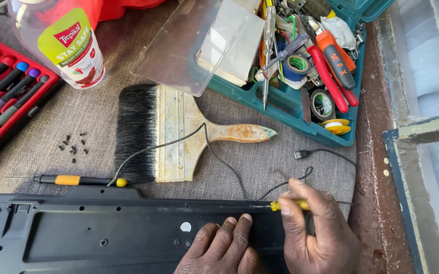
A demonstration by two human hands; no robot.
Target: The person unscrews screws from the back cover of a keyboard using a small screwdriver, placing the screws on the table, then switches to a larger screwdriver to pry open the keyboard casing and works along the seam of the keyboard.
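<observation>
We see a black keyboard (103,236) lying back-side up along the lower edge, its near side cut off by the frame. The left hand (223,248) rests flat on it, fingers together and empty; the wrist is out of view. The right hand (316,231) pinches a yellow-handled screwdriver (289,205) between thumb and fingers at the keyboard's top edge; the hand hides most of the tool, and we cannot make out its tip. A thin black cable (219,157) runs from there over a wide paintbrush (179,133) and ends in a plug (302,154). A second screwdriver (72,180) lies just above the keyboard, small screws (73,144) near it. A teal toolbox (300,61), a bottle (65,40) and a red tool case (6,96) are partly cropped.
</observation>
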